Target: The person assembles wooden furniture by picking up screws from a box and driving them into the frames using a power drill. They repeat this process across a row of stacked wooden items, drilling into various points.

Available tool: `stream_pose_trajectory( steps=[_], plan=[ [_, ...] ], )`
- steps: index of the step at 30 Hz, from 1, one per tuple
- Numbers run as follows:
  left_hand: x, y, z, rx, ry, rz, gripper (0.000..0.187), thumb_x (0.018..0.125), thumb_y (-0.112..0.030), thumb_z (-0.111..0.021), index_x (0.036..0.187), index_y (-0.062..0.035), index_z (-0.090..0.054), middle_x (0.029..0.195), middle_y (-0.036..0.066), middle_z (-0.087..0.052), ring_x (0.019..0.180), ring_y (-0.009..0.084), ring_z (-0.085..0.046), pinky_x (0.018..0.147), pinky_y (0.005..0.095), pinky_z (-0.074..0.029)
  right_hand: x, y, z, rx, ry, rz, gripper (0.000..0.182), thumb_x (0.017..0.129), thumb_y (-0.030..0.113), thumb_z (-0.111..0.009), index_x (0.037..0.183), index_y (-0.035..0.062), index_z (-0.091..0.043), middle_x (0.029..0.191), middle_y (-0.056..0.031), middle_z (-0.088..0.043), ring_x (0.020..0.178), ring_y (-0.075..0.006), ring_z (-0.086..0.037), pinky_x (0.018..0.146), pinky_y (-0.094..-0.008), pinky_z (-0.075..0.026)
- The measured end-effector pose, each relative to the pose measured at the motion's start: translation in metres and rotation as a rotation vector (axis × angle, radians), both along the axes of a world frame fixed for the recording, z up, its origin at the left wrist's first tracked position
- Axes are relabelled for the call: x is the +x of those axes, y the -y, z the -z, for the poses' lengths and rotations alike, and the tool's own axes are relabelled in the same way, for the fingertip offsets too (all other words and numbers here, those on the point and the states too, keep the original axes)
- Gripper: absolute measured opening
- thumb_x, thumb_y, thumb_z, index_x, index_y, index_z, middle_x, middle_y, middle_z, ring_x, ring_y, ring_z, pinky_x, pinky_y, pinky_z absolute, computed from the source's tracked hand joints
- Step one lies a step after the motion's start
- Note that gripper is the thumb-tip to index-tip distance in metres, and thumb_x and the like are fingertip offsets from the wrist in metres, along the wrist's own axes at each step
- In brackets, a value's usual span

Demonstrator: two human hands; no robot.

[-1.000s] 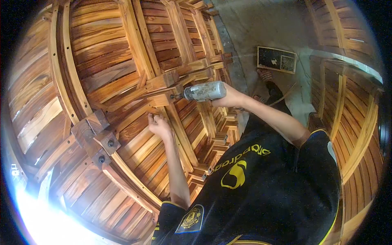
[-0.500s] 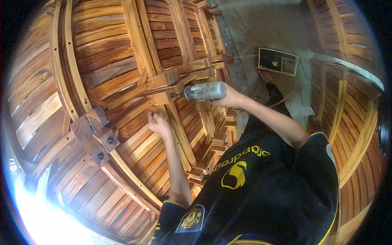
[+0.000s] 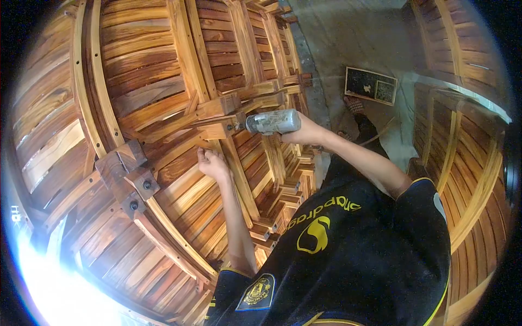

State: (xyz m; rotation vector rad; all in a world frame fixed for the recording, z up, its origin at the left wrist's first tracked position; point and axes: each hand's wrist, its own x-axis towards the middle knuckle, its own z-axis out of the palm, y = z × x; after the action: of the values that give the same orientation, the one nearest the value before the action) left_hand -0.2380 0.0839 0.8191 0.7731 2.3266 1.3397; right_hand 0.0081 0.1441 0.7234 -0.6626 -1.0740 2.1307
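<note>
My right hand [image 3: 304, 130] is wrapped round the rear of a grey power tool [image 3: 273, 121]. The tool lies level, its nose at a dark bolt on the end of a light wooden block [image 3: 216, 128]. Below and left of that block, my left hand [image 3: 212, 162] has its fingers curled in against the slatted wood. Whatever those fingers may hold is hidden. A dark wooden block [image 3: 120, 169] with two black bolts sits further left on the frame.
Slatted wooden panels with long beams [image 3: 187, 49] fill the left and centre. Another slatted piece [image 3: 478, 185] stands at the right. On the grey floor [image 3: 326, 32] lies a framed dark tray [image 3: 370, 86], near a foot. Bright glare covers the lower left.
Both hands and the tool hold almost the same place against the wood. The view has shifted very slightly.
</note>
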Motion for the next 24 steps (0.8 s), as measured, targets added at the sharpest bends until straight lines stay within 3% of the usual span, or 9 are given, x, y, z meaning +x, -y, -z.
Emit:
stream_pose_trajectory(
  steps=[3, 6, 8, 9, 12, 15, 17, 20, 24],
  plan=[
    [0.003, -0.001, 0.002, 0.042, 0.036, -0.036, 0.027, 0.092, -0.001, -0.036, 0.116, 0.0026, -0.047, 0.063, -0.005, -0.039, 0.047, 0.0038, -0.031, 0.041, 0.0225, -0.024, 0.001, 0.0, -0.001, -0.01, -0.018, 0.017, 0.032, 0.068, 0.0, -0.064, 0.099, -0.001, -0.057, 0.081, -0.0028, -0.06, 0.074, -0.0098, -0.053, 0.066, -0.0268, -0.045],
    [0.007, -0.003, 0.003, 0.041, 0.021, -0.107, 0.029, 0.092, -0.001, -0.036, 0.119, 0.0026, -0.045, 0.063, -0.005, -0.039, 0.047, 0.0039, -0.031, 0.041, 0.0222, -0.025, 0.003, -0.002, -0.002, -0.044, 0.015, -0.035, 0.043, 0.066, 0.003, -0.066, 0.109, 0.0006, -0.058, 0.094, -0.0049, -0.065, 0.086, -0.0114, -0.058, 0.081, -0.0275, -0.047],
    [0.009, -0.004, -0.001, 0.035, 0.007, -0.085, 0.032, 0.093, -0.004, -0.037, 0.124, 0.0026, -0.043, 0.062, -0.004, -0.039, 0.046, 0.0042, -0.03, 0.04, 0.0218, -0.024, 0.001, -0.001, -0.005, -0.021, -0.002, 0.004, 0.033, 0.067, -0.001, -0.064, 0.099, -0.0005, -0.057, 0.081, -0.0016, -0.06, 0.074, -0.008, -0.051, 0.064, -0.0253, -0.045],
    [0.012, -0.003, -0.002, 0.039, 0.005, -0.087, 0.032, 0.093, -0.004, -0.037, 0.124, 0.0026, -0.043, 0.062, -0.004, -0.039, 0.046, 0.0042, -0.03, 0.04, 0.0218, -0.024, 0.001, -0.002, -0.005, -0.017, -0.004, 0.002, 0.033, 0.067, -0.001, -0.064, 0.099, -0.0005, -0.057, 0.081, -0.0016, -0.06, 0.074, -0.008, -0.051, 0.064, -0.0253, -0.045],
    [0.048, 0.003, -0.026, 0.041, 0.068, -0.139, 0.034, 0.095, -0.008, -0.037, 0.128, 0.0018, -0.042, 0.061, -0.004, -0.037, 0.047, 0.0049, -0.03, 0.04, 0.0217, -0.024, 0.007, -0.004, -0.006, -0.019, 0.014, -0.033, 0.044, 0.067, 0.003, -0.067, 0.11, 0.0007, -0.058, 0.093, -0.0049, -0.066, 0.083, -0.0109, -0.057, 0.078, -0.0267, -0.047],
    [0.068, 0.024, -0.036, 0.02, 0.33, -0.229, 0.03, 0.096, -0.013, -0.038, 0.122, 0.0002, -0.047, 0.059, -0.003, -0.034, 0.047, 0.007, -0.03, 0.04, 0.0222, -0.024, 0.021, 0.0, -0.017, -0.004, 0.033, -0.02, 0.043, 0.067, 0.003, -0.066, 0.109, 0.0003, -0.059, 0.09, -0.0042, -0.066, 0.08, -0.0098, -0.056, 0.075, -0.0258, -0.048],
    [0.076, 0.037, -0.034, 0.2, 0.992, -0.288, 0.024, 0.096, -0.015, -0.04, 0.113, -0.002, -0.052, 0.061, -0.001, -0.035, 0.049, 0.0093, -0.03, 0.042, 0.0226, -0.024, 0.041, 0.005, -0.036, -0.221, 0.061, -0.071, 0.044, 0.066, 0.002, -0.064, 0.11, -0.0004, -0.059, 0.087, -0.0031, -0.065, 0.078, -0.0086, -0.055, 0.072, -0.0251, -0.047],
    [0.08, 0.039, -0.019, 0.149, 1.194, -0.183, 0.02, 0.096, -0.016, -0.043, 0.106, -0.0031, -0.054, 0.064, 0.001, -0.038, 0.051, 0.0108, -0.032, 0.043, 0.0231, -0.026, 0.063, 0.017, -0.048, -0.19, 0.078, -0.084, 0.046, 0.065, 0.001, -0.062, 0.111, -0.0007, -0.06, 0.087, -0.0023, -0.065, 0.078, -0.0082, -0.054, 0.071, -0.025, -0.046],
    [0.094, 0.027, -0.013, 0.169, 1.196, -0.006, 0.018, 0.095, -0.015, -0.047, 0.107, -0.0027, -0.054, 0.067, 0.002, -0.043, 0.054, 0.0121, -0.039, 0.046, 0.0241, -0.029, 0.086, 0.034, -0.049, -0.068, 0.029, -0.065, 0.044, 0.063, 0.001, -0.062, 0.108, -0.0011, -0.061, 0.086, -0.0018, -0.064, 0.078, -0.0076, -0.053, 0.073, -0.0251, -0.046]
  ],
)
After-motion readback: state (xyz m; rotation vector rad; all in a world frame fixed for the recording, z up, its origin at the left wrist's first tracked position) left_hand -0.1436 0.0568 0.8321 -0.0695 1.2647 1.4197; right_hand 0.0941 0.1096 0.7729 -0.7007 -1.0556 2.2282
